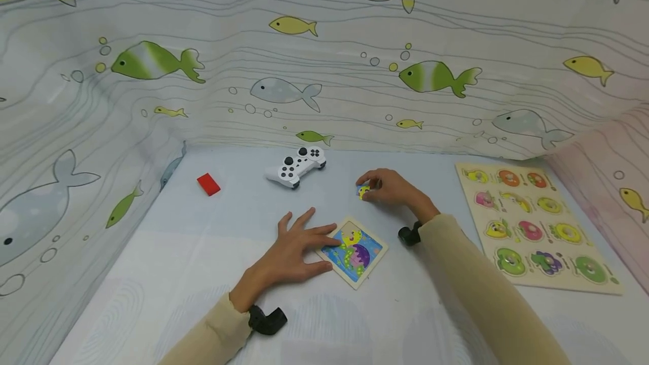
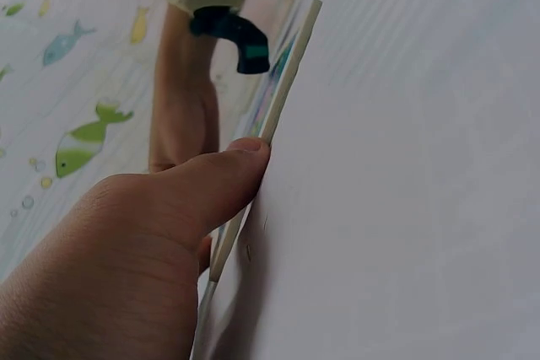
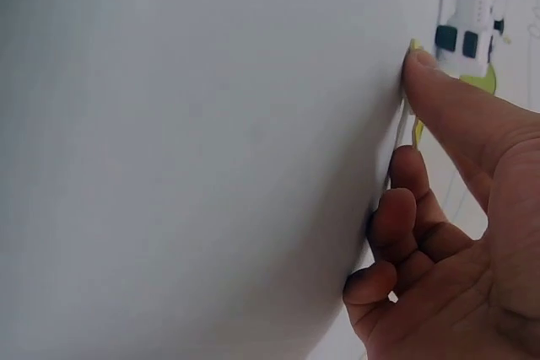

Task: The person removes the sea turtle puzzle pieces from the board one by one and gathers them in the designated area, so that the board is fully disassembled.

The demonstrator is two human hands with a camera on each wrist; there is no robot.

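Note:
A small square puzzle board [image 1: 372, 268] with a pale wooden rim and a turtle-like picture lies turned cornerwise on the table. My left hand [image 1: 291, 252] spreads straight fingers at its left corner, one fingertip resting over the picture. In the left wrist view the thumb [image 2: 240, 166] presses against the board's edge [image 2: 291, 69]. Up and to the right of the board, my right hand [image 1: 392, 189] pinches a small puzzle piece [image 1: 362, 191], blue and yellow, close over the table. In the right wrist view its yellow edge [image 3: 418, 132] shows between thumb and fingers, mostly hidden by them.
A white game controller [image 1: 299, 169] lies at the back, left of my right hand. Farther left is a red rectangular block [image 1: 208, 184]. A large wooden fruit puzzle board [image 1: 512, 210] takes up the right side. A fish-patterned curtain [image 1: 345, 72] surrounds the table.

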